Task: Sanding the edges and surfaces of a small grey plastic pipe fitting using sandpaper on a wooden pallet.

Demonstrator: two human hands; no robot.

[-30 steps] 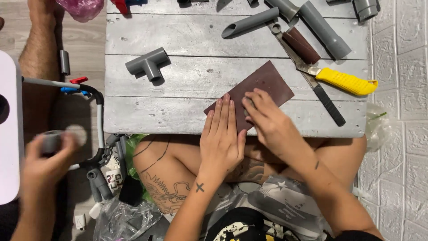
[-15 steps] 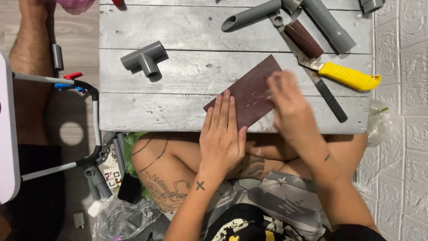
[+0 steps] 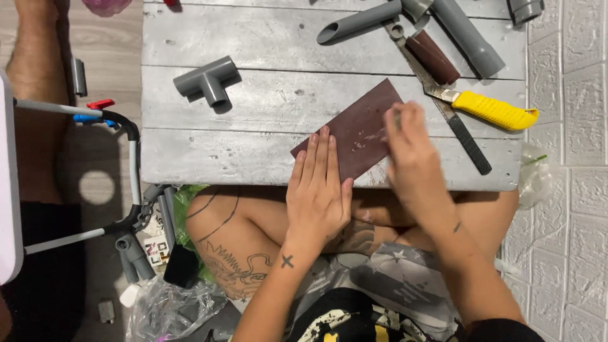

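Pressed flat, the left hand (image 3: pixel 318 196) pins the brown sandpaper sheet (image 3: pixel 354 130) at the grey board's (image 3: pixel 253 107) near edge; the right hand (image 3: pixel 411 161) pinches a small piece (blurred, hard to identify) against it. Even strokes and firm pinning would likely serve best.

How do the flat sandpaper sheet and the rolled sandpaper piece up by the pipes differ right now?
The sandpaper sheet lies flat; the rolled sandpaper is a tight cylinder. The left hand pins the sheet and the right hand is on it; the roll lies untouched beside the grey pipe. Both are dark reddish-brown.
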